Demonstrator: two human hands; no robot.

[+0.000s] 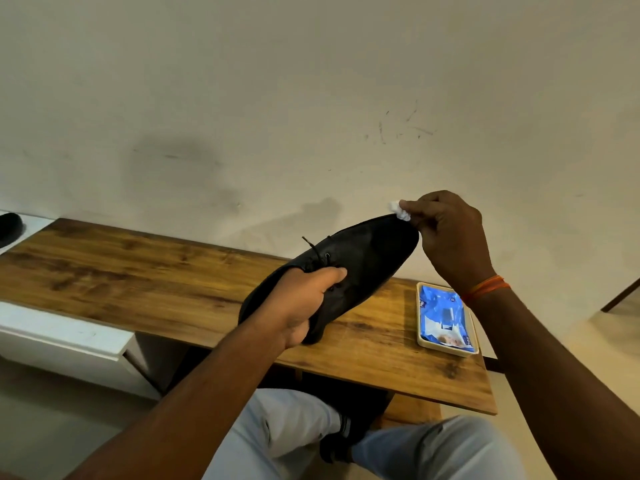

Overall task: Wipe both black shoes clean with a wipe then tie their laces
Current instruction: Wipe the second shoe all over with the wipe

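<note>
A black lace-up shoe (363, 261) is held above the wooden bench, toe pointing up and to the right, its laces loose. My left hand (304, 303) grips it near the opening, thumb across the lace eyelets. My right hand (446, 237) pinches a small crumpled white wipe (400, 210) against the tip of the toe. The second black shoe (9, 227) shows partly at the far left edge, on a white surface.
A cream tray (423, 337) holding a blue wipes pack (441, 317) sits at the right end of the wooden bench (138, 271). A white unit (69, 337) stands low on the left. The wall is close behind. My knees are below the bench edge.
</note>
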